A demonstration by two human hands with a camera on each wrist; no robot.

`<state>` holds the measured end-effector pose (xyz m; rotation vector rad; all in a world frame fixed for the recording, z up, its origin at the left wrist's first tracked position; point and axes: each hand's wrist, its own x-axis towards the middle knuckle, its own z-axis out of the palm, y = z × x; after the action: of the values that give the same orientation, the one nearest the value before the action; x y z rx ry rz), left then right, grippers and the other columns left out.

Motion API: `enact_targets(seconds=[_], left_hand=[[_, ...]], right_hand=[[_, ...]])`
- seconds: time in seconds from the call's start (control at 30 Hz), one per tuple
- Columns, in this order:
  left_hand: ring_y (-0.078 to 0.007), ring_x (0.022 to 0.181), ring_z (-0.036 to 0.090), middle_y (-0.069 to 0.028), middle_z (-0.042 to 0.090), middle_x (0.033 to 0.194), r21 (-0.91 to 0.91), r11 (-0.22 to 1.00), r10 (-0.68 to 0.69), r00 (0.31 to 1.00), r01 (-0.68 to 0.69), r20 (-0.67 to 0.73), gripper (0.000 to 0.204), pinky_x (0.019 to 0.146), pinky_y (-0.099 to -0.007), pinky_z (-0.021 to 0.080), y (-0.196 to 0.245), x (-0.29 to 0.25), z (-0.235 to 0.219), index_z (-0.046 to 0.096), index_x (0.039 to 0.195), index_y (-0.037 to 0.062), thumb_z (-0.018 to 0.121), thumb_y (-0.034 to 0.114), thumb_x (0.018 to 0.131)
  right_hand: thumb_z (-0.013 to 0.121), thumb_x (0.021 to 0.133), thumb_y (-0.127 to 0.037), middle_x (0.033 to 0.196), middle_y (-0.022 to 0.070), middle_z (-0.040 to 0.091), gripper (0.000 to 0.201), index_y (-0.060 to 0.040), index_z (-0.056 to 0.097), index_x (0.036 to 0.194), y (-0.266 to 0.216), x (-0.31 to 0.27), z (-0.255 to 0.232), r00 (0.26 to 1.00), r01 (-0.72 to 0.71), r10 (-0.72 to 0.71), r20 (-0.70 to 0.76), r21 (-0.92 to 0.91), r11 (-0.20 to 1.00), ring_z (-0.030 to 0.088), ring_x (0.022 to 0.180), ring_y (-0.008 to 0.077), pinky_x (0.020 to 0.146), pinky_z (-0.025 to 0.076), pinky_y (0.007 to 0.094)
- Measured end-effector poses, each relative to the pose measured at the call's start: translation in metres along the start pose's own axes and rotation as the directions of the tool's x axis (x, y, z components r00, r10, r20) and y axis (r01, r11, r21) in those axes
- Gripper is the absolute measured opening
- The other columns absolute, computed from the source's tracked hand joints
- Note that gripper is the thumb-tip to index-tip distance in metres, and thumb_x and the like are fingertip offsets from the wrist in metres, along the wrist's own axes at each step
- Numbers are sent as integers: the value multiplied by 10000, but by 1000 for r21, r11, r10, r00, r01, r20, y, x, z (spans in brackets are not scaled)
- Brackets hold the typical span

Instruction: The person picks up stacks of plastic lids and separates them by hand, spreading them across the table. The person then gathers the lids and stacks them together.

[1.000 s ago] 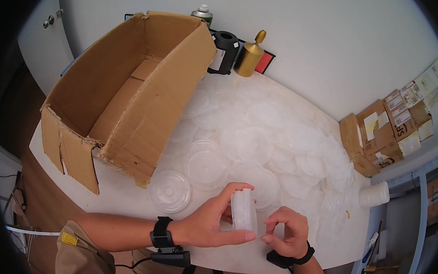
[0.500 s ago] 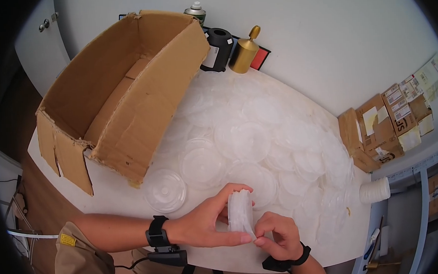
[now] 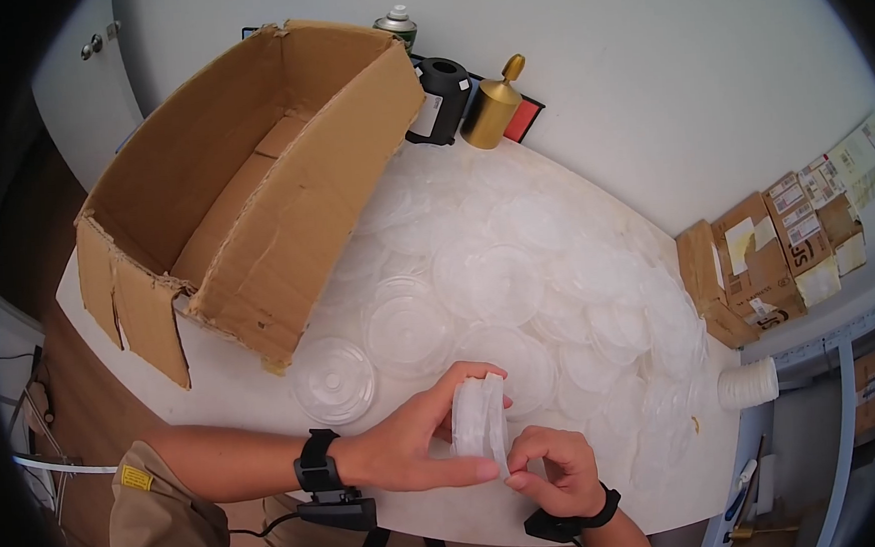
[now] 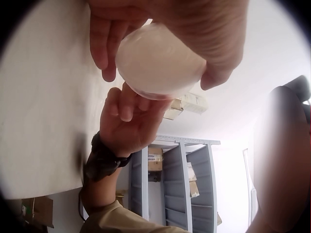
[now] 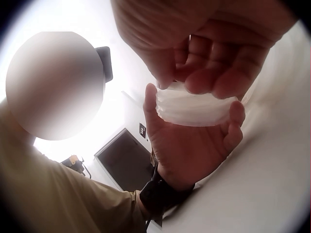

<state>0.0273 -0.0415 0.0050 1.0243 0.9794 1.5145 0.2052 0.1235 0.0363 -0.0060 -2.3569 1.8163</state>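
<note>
My left hand [image 3: 403, 451] grips a short stack of clear plastic lids [image 3: 471, 417] on edge, held above the near side of the table. Thumb and fingers lie around the stack's rim. At the stack's lower right, my right hand [image 3: 560, 472] pinches the edge of the outermost lid [image 3: 498, 428] between thumb and forefinger. That lid leans slightly apart from the others. In the left wrist view the round face of the stack [image 4: 158, 63] shows, with the right hand [image 4: 130, 126] beyond it. The right wrist view shows the stacked rims [image 5: 192, 110] between both hands.
Loose clear lids [image 3: 578, 285] spread across the white table, and one lid [image 3: 334, 380] lies left of them. An open cardboard box [image 3: 295, 242] stands at the left. Behind are a brass-coloured canister [image 3: 491, 113] and a black holder [image 3: 442, 101]. A lid stack [image 3: 748, 383] lies at the right edge.
My right hand has moved left from beside the stack to pinch the outer lid's edge. A gap now shows between that lid and the others. The left hand keeps its grip.
</note>
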Motion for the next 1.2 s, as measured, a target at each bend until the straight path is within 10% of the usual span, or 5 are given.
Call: enact_targets(seconds=[0.53, 0.63, 0.7, 1.2], left_hand=[[-237, 1361, 445, -157, 465, 1472, -73, 992, -102, 995, 102, -3, 816, 1156, -389, 335, -2, -5, -1, 204, 1583, 36, 641, 217, 918], [-202, 1046, 541, -116, 551, 1198, -12, 1000, 26, 1000, -26, -16, 841, 992, -320, 422, -6, -4, 0, 153, 1603, 22, 620, 157, 917], [-253, 1397, 431, -165, 434, 1525, -88, 993, -78, 996, 82, 42, 882, 1185, -405, 307, -5, -5, -3, 151, 1606, 20, 621, 205, 883], [-217, 1306, 433, -139, 460, 1403, -179, 984, 14, 1000, -12, 13, 692, 1131, -352, 309, -3, -4, 1, 279, 1551, 2, 575, 281, 990]], right_hand=[[752, 831, 20, 811, 86, 650, 117, -15, 667, 903, -1, 7, 9, 990, 141, -135, 50, -169, 975, 640, 645, 226, 581, 495, 298], [776, 809, 3, 864, 82, 645, 145, -28, 672, 904, -3, 7, 10, 982, 189, -182, 51, -258, 947, 628, 640, 232, 555, 492, 306], [795, 795, -17, 907, 74, 637, 171, -41, 678, 918, -3, 5, 11, 970, 244, -233, 74, -356, 902, 615, 632, 220, 533, 481, 311], [802, 789, -25, 973, 84, 636, 193, -35, 677, 936, -5, 6, 12, 955, 292, -286, 74, -384, 876, 608, 667, 209, 537, 477, 308]])
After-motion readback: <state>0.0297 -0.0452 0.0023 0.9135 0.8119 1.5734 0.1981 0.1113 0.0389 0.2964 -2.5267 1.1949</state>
